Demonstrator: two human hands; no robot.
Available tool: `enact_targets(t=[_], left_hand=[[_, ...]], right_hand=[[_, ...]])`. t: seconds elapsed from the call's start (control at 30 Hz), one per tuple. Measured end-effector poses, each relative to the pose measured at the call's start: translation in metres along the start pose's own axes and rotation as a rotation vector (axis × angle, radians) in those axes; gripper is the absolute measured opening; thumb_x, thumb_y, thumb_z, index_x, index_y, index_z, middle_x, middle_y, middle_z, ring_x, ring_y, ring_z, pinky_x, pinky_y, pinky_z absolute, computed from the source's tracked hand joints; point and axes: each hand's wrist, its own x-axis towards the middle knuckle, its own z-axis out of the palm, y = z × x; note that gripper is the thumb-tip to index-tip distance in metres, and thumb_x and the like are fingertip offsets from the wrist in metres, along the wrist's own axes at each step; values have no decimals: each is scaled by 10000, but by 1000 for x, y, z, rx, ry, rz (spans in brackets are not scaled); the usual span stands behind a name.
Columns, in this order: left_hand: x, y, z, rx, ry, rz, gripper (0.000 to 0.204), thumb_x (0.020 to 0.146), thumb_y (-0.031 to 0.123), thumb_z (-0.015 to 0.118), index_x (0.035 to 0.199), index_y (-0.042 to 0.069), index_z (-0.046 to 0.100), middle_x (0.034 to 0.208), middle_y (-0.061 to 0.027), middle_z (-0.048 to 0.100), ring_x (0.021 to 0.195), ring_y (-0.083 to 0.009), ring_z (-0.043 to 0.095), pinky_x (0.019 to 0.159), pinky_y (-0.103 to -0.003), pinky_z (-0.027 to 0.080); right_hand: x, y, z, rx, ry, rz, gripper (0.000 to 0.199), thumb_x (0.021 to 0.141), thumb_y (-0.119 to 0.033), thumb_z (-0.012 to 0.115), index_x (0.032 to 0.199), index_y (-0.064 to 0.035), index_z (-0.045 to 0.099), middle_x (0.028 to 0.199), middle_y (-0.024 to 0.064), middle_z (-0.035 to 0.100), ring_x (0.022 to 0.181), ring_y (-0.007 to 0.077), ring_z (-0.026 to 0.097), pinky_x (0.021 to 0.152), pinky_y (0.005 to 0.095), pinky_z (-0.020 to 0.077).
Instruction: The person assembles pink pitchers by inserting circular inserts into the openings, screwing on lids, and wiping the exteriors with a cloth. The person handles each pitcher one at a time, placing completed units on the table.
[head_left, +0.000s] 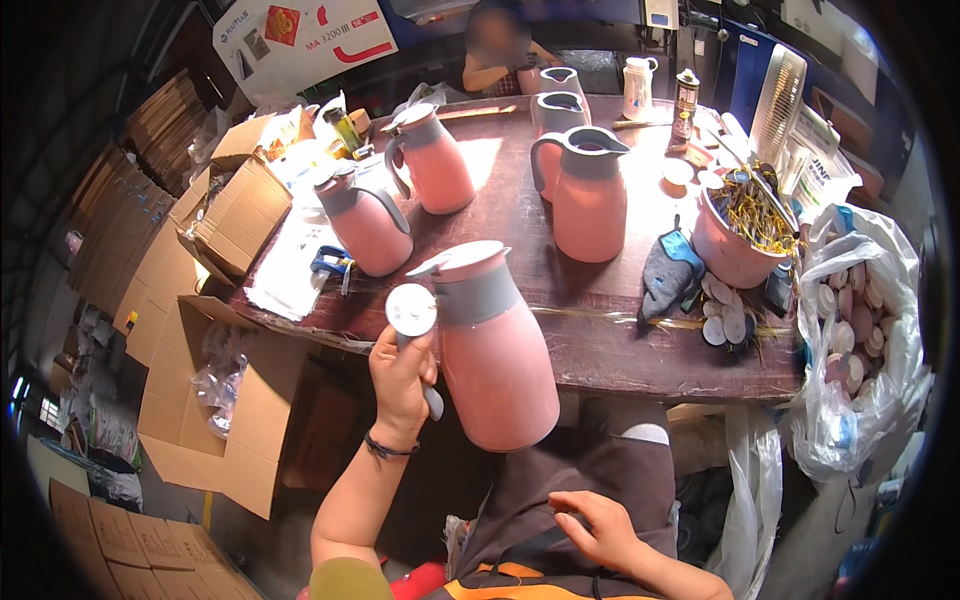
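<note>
Right now the left hand point(402, 378) is gripping the grey handle of a pink jug point(490, 350), fingers wrapped fully round it, and is holding the jug tilted just off the near edge of the table point(600, 340); a round white disc point(411, 309) is showing just above the thumb, touching or very close to the jug's grey collar, though whether the hand is pinching it I cannot tell; the right hand point(598, 528) is resting on the lap, fingers loosely curled, gripping nothing. By my reckoning the work is only partly done: the held jug and two jugs point(395, 195) to the left are wearing lids, while three open jugs point(585, 190) are standing lidless farther back on the right; a tub point(722, 250) of yellowish bits and a bag point(850, 340) of round caps are sitting near the right edge, suggesting parts are waiting to be fitted.
</note>
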Motion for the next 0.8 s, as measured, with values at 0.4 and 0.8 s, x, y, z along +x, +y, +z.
enact_targets(t=[0.4, 0.8], left_hand=[[66, -20, -7, 103, 108, 395, 160, 884, 43, 671, 1033, 53, 615, 755, 43, 581, 570, -22, 472, 504, -182, 373], [93, -59, -11, 923, -88, 179, 358, 874, 357, 668, 969, 12, 655, 831, -109, 676, 808, -236, 660, 698, -363, 509]], right_hand=[[9, 9, 4, 45, -43, 94, 270, 876, -117, 650, 1133, -36, 635, 1011, 123, 688, 909, 252, 678, 801, 317, 525], [8, 27, 2, 26, -5, 159, 266, 890, -171, 641, 1138, -73, 637, 1015, 107, 688, 915, 268, 676, 783, 328, 533]])
